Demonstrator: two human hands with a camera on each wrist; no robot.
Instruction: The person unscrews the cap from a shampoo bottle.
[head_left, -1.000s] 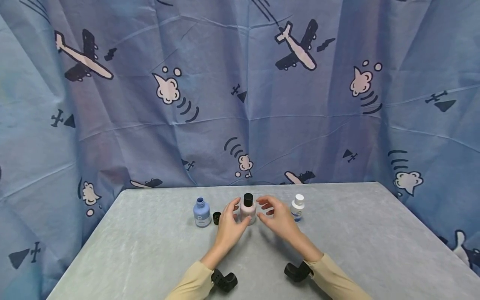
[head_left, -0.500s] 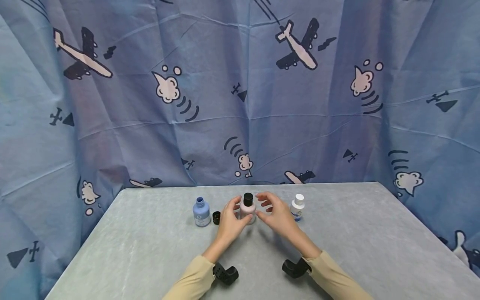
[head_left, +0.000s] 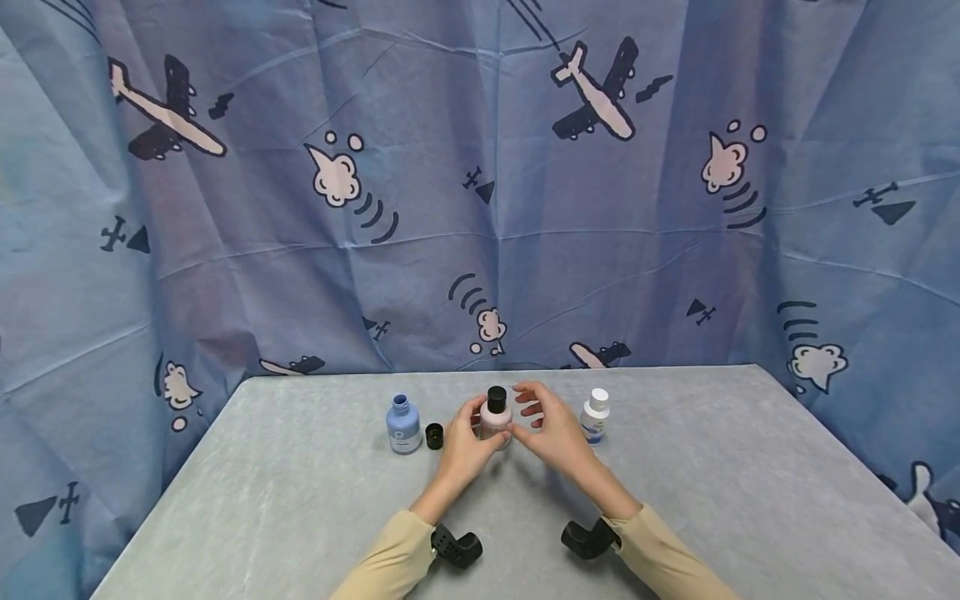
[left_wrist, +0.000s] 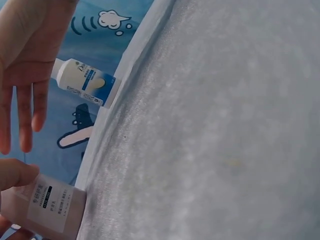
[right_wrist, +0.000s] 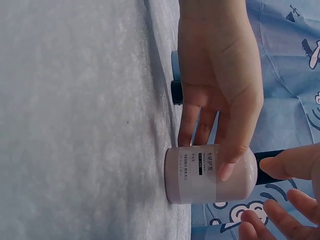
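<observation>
Both hands have crept in a little over the last second: the left hand [head_left: 465, 447] is snugger on the pink bottle [head_left: 494, 418], and the right hand [head_left: 558, 433] sits slightly higher and closer. That bottle stands upright on the grey table [head_left: 262, 508], lower middle of the head view, black cap [head_left: 497, 399] on. Left one's got it pinched, thumb across the front near the label, fingers round the back. Right one has its fingers spread and gripping nothing, with its thumb overlapping the black cap in the right wrist view; can't tell if it's actually touching. Just left of the left hand in the head view there's a loose black lid [head_left: 434, 436], then an uncapped blue bottle [head_left: 404, 427]. A white bottle [head_left: 596, 417] with its cap on stands just right of the right hand. Airplane-print curtain [head_left: 420, 125] fills the upper frame.
</observation>
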